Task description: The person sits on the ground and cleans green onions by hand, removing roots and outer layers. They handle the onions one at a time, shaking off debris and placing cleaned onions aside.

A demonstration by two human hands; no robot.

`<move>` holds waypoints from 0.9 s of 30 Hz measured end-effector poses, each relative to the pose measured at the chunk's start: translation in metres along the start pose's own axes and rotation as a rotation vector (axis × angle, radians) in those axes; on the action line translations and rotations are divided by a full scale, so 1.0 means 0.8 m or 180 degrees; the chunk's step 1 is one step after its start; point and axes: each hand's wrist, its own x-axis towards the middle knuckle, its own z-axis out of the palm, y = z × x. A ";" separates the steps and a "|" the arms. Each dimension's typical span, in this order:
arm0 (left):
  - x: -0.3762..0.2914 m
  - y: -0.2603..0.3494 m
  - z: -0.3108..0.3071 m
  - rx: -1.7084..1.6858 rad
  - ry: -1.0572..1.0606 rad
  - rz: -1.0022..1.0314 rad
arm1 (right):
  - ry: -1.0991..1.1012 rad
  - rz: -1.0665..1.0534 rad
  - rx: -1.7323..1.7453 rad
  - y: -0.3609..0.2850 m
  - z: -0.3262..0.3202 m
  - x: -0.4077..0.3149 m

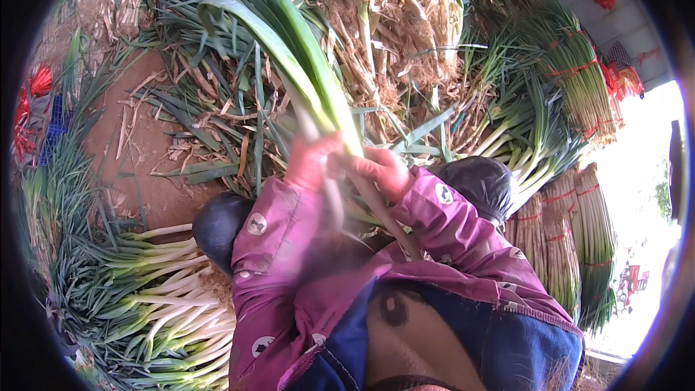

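Note:
A thick Welsh onion (337, 95) rises between my hands, its broad green leaves fanning toward the top left. My left hand (308, 164) closes around the pale part of the stalks, and a blurred whitish strip hangs below it. On the other side, the thumb and fingers of my right hand (383, 171) pinch the stalk; its pale lower end slants down toward the jacket front. Both wrists come out of purple jacket sleeves. Motion blur hides where exactly the left fingers touch. Beneath the hands lie loose leaves and dry husks (217, 141).
Untrimmed onions with dry roots (418, 27) are heaped ahead. Cleaned white-stalked onions (179, 309) lie at the left, others (524, 157) at the right. Red-tied bundles (589, 212) stand beyond my right knee (478, 182). Brown ground (130, 136) shows at the left.

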 end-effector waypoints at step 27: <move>0.000 0.020 0.022 0.0402 0.0127 -0.0256 | -0.0640 -0.1060 -0.2137 -0.009 -0.050 0.010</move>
